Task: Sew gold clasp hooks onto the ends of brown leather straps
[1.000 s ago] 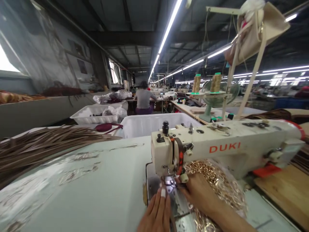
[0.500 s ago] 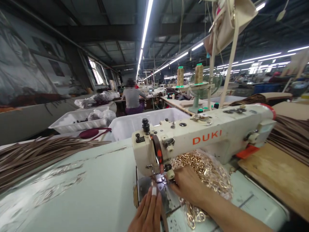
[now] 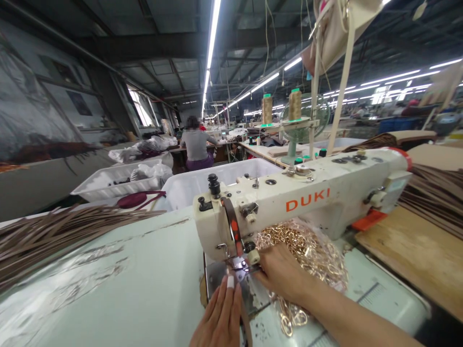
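My left hand (image 3: 221,311) lies flat in front of the presser foot (image 3: 240,268) of a white sewing machine (image 3: 304,202), fingers stretched out side by side, with a white wrap on one fingertip. A narrow brown strap (image 3: 246,324) runs along the right edge of this hand toward the foot. My right hand (image 3: 280,267) reaches in from the right, its fingers bent and closed beside the needle area. Their tips are hidden by the machine's lower knob, so what they hold cannot be made out. Behind my right wrist lies a clear bag of gold-coloured metal clasps and chains (image 3: 307,248).
Brown strips (image 3: 54,229) are piled on the left of the pale green table (image 3: 144,284), with more strips (image 3: 434,193) at the right. White plastic bins (image 3: 220,173) stand behind the machine. Thread cones (image 3: 294,106) and a fan are farther back. Another person (image 3: 197,147) sits ahead.
The camera view has shifted slightly. Both hands stay at nearly the same spots by the presser foot, with no clear change in their grip.
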`<move>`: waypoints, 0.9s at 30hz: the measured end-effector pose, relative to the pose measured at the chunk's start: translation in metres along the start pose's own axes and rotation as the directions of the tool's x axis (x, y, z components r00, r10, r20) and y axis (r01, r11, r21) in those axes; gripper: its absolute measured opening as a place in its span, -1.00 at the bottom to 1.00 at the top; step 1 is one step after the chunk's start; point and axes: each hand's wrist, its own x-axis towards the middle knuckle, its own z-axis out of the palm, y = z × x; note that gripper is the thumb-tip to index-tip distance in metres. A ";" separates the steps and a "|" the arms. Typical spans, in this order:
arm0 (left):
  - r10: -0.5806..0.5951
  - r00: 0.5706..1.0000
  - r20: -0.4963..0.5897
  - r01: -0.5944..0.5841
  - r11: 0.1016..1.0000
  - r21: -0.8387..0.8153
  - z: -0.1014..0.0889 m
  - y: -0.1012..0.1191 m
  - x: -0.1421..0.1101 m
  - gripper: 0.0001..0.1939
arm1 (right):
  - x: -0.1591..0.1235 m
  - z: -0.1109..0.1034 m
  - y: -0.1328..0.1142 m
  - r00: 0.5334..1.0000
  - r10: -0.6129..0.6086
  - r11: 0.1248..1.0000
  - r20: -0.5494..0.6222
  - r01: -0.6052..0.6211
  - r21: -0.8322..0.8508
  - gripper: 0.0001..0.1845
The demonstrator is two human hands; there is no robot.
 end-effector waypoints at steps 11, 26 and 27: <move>0.021 1.000 0.007 -0.021 1.000 0.015 -0.011 -0.001 0.005 -0.20 | 0.000 0.000 0.000 0.998 0.035 0.999 0.052 -0.035 -0.003 -0.81; 0.053 0.984 0.171 -0.055 0.998 0.008 -0.023 -0.002 0.010 -0.29 | -0.002 0.008 0.002 0.998 -0.012 0.999 -0.069 0.009 -0.044 -0.68; 0.048 0.980 0.195 -0.045 0.999 -0.023 -0.025 -0.002 0.011 -0.32 | -0.002 0.008 0.002 0.997 -0.018 0.999 -0.069 0.015 -0.041 -0.69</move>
